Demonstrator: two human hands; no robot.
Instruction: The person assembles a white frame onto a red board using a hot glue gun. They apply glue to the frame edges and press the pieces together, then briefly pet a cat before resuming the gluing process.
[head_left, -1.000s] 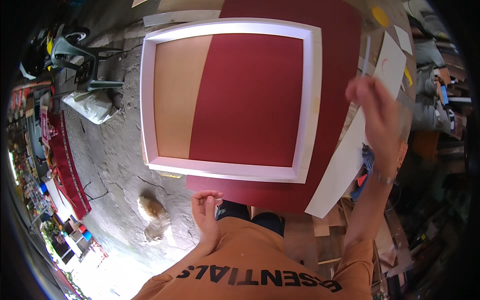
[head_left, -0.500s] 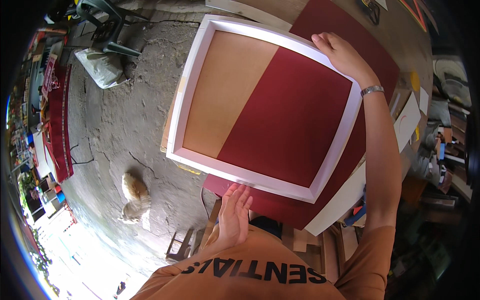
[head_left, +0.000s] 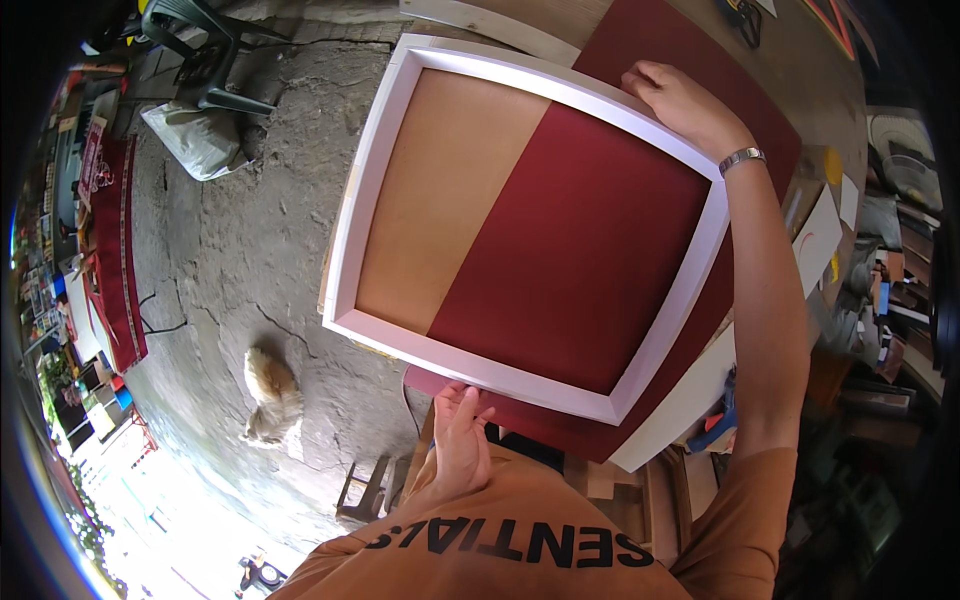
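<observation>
A white rectangular picture frame [head_left: 372, 215] lies tilted over a dark red board [head_left: 690, 45] and a tan board surface; both show through its opening. My right hand [head_left: 690, 108] is curled over the frame's far rail, near its right corner, with a metal watch band [head_left: 742, 160] on the wrist. At the near rail, left of its middle, my left hand [head_left: 462, 440] has its thumb and fingers at the outer edge, gripping it. The fingertips of both hands are partly hidden by the rails.
White sheet material [head_left: 690, 400] lies under the red board at the right. A light-coloured dog [head_left: 272, 395] is on the concrete floor to the left. Beyond it are a white sack [head_left: 198, 140] and a dark green plastic chair [head_left: 225, 95]. Scraps crowd shelves [head_left: 905, 290] at far right.
The white picture frame has shifted slightly left and toward me. My left hand's fingers, stretched out before, have bent in at the near rail. My right hand stays at the far rail.
</observation>
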